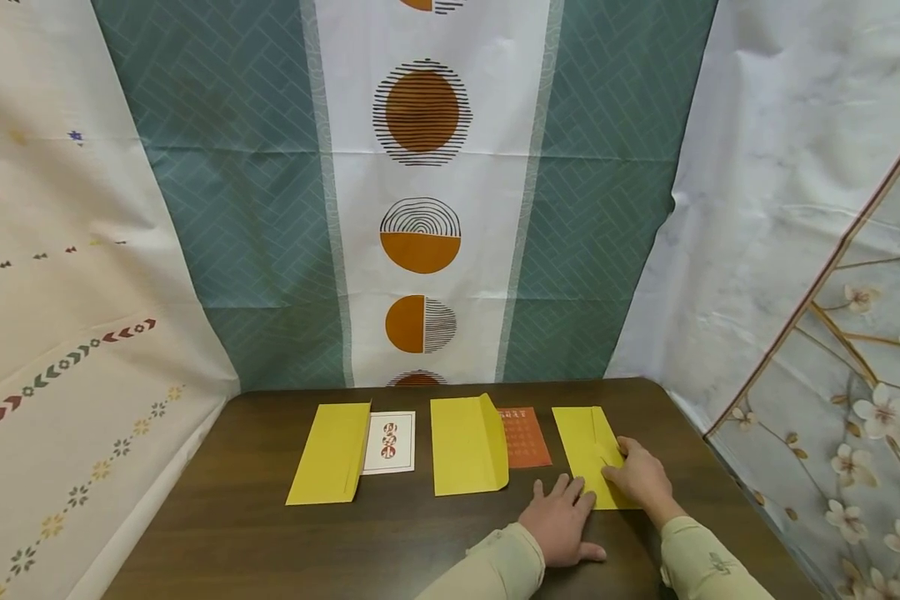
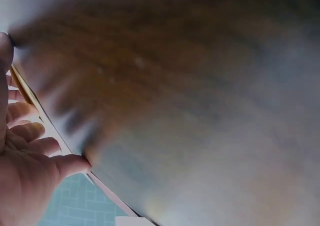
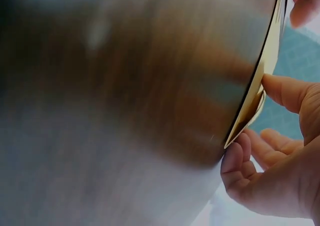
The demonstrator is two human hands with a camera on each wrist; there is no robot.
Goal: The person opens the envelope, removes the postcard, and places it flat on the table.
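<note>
Three yellow envelopes lie in a row on the dark wooden table (image 1: 255, 533). Both hands are at the right-hand envelope (image 1: 587, 437). My left hand (image 1: 564, 518) lies flat with straight fingers touching that envelope's near left corner; in the left wrist view the left hand (image 2: 30, 156) is spread against the blurred tabletop. My right hand (image 1: 632, 471) rests on the envelope's near right part. In the right wrist view the right hand (image 3: 280, 151) pinches the envelope's raised edge (image 3: 262, 70) between thumb and curled fingers.
The left envelope (image 1: 330, 454) lies next to a white card (image 1: 390, 442). The middle envelope (image 1: 467, 446) has its flap up and partly covers an orange card (image 1: 525, 437). Patterned cloths hang behind and at both sides of the table.
</note>
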